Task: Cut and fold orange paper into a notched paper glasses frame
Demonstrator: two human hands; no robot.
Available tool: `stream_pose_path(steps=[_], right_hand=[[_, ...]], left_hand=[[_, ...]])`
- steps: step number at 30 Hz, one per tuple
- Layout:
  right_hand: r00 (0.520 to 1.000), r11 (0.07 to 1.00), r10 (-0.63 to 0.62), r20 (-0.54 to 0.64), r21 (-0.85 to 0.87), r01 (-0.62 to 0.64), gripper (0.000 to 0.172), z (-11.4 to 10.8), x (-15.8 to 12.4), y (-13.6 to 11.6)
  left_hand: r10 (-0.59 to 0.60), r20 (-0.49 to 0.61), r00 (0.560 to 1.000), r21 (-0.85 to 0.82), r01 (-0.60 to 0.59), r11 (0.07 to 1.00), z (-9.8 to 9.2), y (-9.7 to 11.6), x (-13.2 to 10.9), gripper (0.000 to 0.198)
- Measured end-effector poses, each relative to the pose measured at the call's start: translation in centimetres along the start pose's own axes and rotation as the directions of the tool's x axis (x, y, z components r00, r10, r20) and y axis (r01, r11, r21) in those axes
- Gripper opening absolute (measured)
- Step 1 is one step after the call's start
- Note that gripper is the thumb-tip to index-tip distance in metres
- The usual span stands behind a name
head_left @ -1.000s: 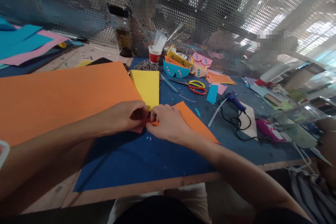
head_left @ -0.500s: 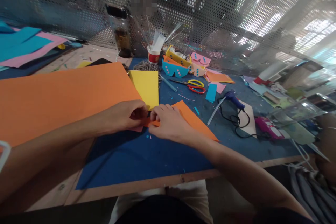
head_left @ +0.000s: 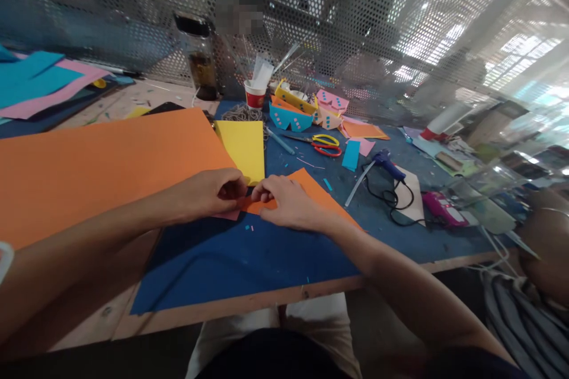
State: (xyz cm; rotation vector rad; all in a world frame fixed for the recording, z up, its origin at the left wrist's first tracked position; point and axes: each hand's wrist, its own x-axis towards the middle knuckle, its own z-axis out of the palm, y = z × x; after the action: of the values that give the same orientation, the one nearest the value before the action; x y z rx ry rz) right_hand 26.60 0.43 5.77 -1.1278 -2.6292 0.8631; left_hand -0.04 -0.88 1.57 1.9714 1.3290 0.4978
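Observation:
On the blue mat, a piece of orange paper lies partly under my right hand, and a narrow part of it shows between my hands. My left hand is closed, thumb and fingers pinched at the paper's left end. The fingers of my right hand curl over the paper, with the thumb at its near edge. Under my left hand a bit of pink paper peeks out. Just beyond my hands lies a yellow paper; a large orange sheet spreads to the left.
Scissors, a blue pen and paper glasses lie farther back. At the right are a glue gun with its cord and a magenta device. A cup and a jar stand by the perforated metal screen.
My right hand has shifted slightly away from my left, and more of the orange paper shows between them. The whole view has moved a little.

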Motion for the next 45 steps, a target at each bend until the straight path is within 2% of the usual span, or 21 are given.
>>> stream_pose_path(steps=[7, 11, 14, 22, 26, 27, 29, 32, 34, 40, 45], right_hand=[[0.996, 0.992, -0.068, 0.054, 0.113, 0.061, 0.029, -0.5, 0.5, 1.3], [0.998, 0.996, -0.066, -0.004, 0.061, 0.066, 0.028, 0.1, 0.5, 1.4], [0.996, 0.996, -0.086, -0.005, 0.038, 0.087, 0.032, 0.2, 0.4, 1.4], [0.983, 0.964, -0.176, 0.06, 0.212, 0.16, 0.04, -0.8, 0.1, 2.8], [0.99, 0.975, -0.14, -0.003, 0.174, 0.138, 0.027, -0.1, -0.6, 2.6], [0.991, 0.979, -0.133, -0.02, 0.153, 0.134, 0.029, 0.1, -0.8, 2.4], [0.99, 0.986, -0.124, -0.062, 0.107, 0.13, 0.03, 0.7, -1.4, 2.0], [0.982, 0.986, -0.149, -0.116, 0.058, 0.157, 0.028, 1.5, -2.2, 1.7], [0.971, 0.981, -0.184, -0.155, 0.037, 0.192, 0.027, 1.8, -2.6, 1.7], [0.95, 0.963, -0.268, -0.158, -0.023, 0.268, 0.028, 2.0, -3.1, 1.9], [0.943, 0.956, -0.293, -0.161, -0.05, 0.289, 0.026, 2.1, -3.2, 2.0]], left_hand=[[0.02, -0.032, 0.999, 0.004, -0.02, 1.0, 0.0, -0.2, 0.2, 0.042], [0.023, -0.037, 0.999, -0.001, -0.023, 1.0, 0.0, -0.2, 0.2, 0.043], [0.028, -0.035, 0.999, -0.007, -0.028, 1.0, 0.1, -0.2, 0.2, 0.043], [0.036, -0.054, 0.998, 0.007, -0.035, 0.999, 0.1, -0.2, 0.1, 0.04], [0.032, -0.043, 0.999, -0.001, -0.032, 0.999, 0.8, 0.3, -0.5, 0.034], [0.038, -0.062, 0.997, -0.004, -0.039, 0.999, 1.1, 0.5, -0.7, 0.03], [0.114, -0.136, 0.984, 0.059, -0.107, 0.993, 1.8, 0.8, -1.1, 0.025], [0.303, -0.263, 0.916, 0.198, -0.256, 0.946, 3.1, 0.9, -1.5, 0.02], [0.369, -0.296, 0.881, 0.231, -0.309, 0.923, 3.7, 0.8, -1.6, 0.019], [0.38, -0.328, 0.865, 0.22, -0.321, 0.921, 4.3, 1.2, -2.4, 0.021], [0.369, -0.293, 0.882, 0.218, -0.314, 0.924, 4.1, 1.8, -3.2, 0.015]])
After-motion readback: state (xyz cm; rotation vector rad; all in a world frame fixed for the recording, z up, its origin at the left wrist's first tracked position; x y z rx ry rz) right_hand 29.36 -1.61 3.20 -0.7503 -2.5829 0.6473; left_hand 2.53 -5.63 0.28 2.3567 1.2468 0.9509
